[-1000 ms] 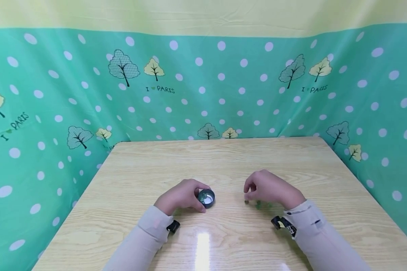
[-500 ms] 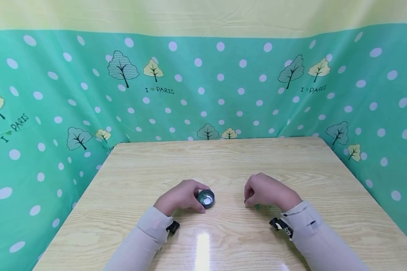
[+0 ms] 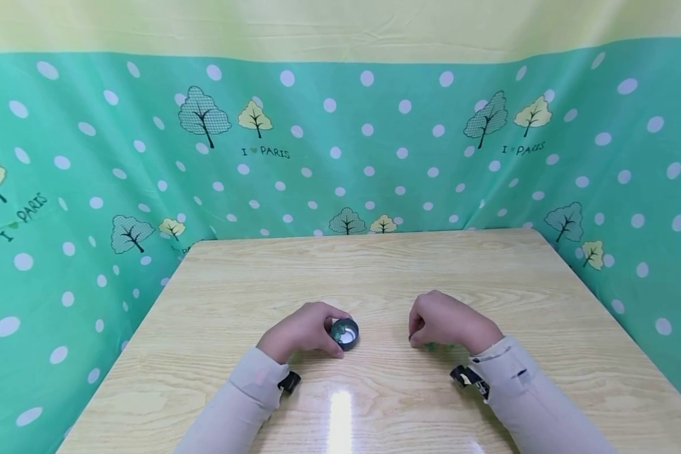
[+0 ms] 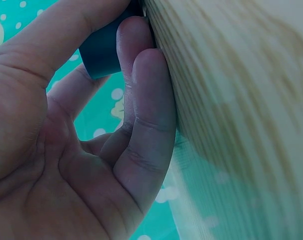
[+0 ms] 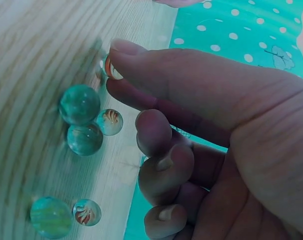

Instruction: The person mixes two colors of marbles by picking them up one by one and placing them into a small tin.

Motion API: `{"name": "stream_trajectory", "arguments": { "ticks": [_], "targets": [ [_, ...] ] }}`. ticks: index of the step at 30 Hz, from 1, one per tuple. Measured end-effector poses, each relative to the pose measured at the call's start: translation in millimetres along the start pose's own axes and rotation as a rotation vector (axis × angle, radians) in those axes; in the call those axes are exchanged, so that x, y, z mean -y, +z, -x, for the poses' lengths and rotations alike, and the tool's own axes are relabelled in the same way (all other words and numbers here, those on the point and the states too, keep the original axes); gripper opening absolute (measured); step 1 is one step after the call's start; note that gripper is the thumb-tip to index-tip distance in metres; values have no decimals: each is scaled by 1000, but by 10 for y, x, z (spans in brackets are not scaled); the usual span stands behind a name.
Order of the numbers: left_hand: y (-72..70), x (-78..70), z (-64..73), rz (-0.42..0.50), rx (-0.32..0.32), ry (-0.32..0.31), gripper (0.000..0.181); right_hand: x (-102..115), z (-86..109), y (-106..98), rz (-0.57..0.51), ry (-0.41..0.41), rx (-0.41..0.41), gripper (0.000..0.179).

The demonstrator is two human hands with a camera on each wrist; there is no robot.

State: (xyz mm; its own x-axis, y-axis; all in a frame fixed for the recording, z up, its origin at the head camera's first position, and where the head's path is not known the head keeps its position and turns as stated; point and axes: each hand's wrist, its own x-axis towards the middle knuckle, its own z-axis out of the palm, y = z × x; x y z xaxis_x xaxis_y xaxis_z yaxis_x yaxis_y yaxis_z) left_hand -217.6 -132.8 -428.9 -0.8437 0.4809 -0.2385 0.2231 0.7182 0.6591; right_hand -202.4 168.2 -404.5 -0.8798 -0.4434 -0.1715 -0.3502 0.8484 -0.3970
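Note:
My left hand (image 3: 305, 329) grips a small round dark container (image 3: 349, 334) by its side, thumb and fingers on either side, on the table. Its open top shows a pale inside with some green in it. The dark smooth wall (image 4: 102, 56) appears between the fingers in the left wrist view. To the right, my right hand (image 3: 453, 323) pinches a clear marble with an orange swirl (image 5: 110, 67) between thumb and forefinger, low at the tabletop. The marble is partly hidden by the thumb. Beside that hand lie several glass marbles (image 5: 79, 104), large green ones and small ones with orange swirls.
The light wood-grain table (image 3: 295, 271) is bordered at the back and sides by a green polka-dot curtain (image 3: 369, 151). Bare tabletop lies between the hands. A bright glare patch (image 3: 340, 416) sits near the front.
My right hand has moved slightly down, and its thumb and forefinger have come together on the swirled marble. My left hand and the container stay in place.

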Motion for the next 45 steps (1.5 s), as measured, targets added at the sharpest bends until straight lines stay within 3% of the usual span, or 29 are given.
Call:
{"name": "stream_trajectory", "arguments": {
  "ticks": [7,21,33,45],
  "targets": [
    [-8,-5,3,11,-2,-3,72,22,2,-13,-1,9,-17,19],
    [2,-7,3,3,-6,4,71,76,-44,3,42,-59,-114,1],
    [12,15,-7,12,1,-18,71,122,-80,76,63,-123,-194,4],
    [5,14,-9,30,7,9,67,209,-87,117,87,-155,-220,4]
  ]
}}
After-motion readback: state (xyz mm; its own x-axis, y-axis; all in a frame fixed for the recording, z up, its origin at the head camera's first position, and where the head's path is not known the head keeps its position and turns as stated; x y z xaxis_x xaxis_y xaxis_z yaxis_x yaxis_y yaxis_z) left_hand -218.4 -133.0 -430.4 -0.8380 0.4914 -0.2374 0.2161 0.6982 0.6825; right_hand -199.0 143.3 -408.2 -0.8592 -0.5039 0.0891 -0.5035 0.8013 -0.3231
